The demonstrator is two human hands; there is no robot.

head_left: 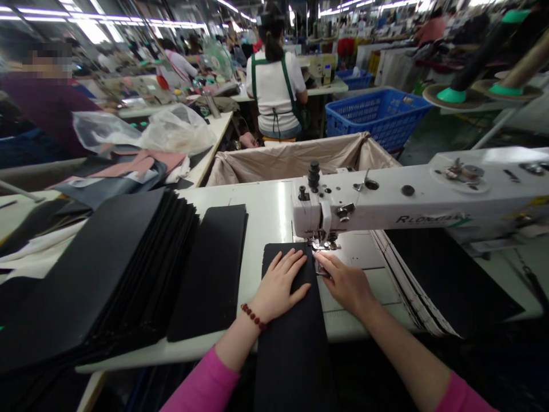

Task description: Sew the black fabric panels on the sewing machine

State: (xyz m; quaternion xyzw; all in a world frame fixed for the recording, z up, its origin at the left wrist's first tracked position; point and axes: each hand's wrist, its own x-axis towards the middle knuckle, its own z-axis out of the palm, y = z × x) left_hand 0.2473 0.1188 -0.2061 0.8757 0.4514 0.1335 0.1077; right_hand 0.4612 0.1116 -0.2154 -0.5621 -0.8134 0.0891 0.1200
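Note:
A long black panel (291,343) lies under the sewing machine (343,200), its near end hanging over the table edge. My left hand (283,286) rests flat on the panel with its fingers spread, a beaded bracelet at the wrist. Close to the presser foot (326,246), my right hand (347,283) has its fingers drawn together at the panel's right edge. Whatever is between those fingertips is hidden.
A tall stack of black panels (107,274) and a lower pile (210,269) lie left. More dark pieces with pale edges (450,280) sit under the machine arm. Beyond are a fabric-lined bin (283,163), a blue basket (373,120) and a seated person (274,86).

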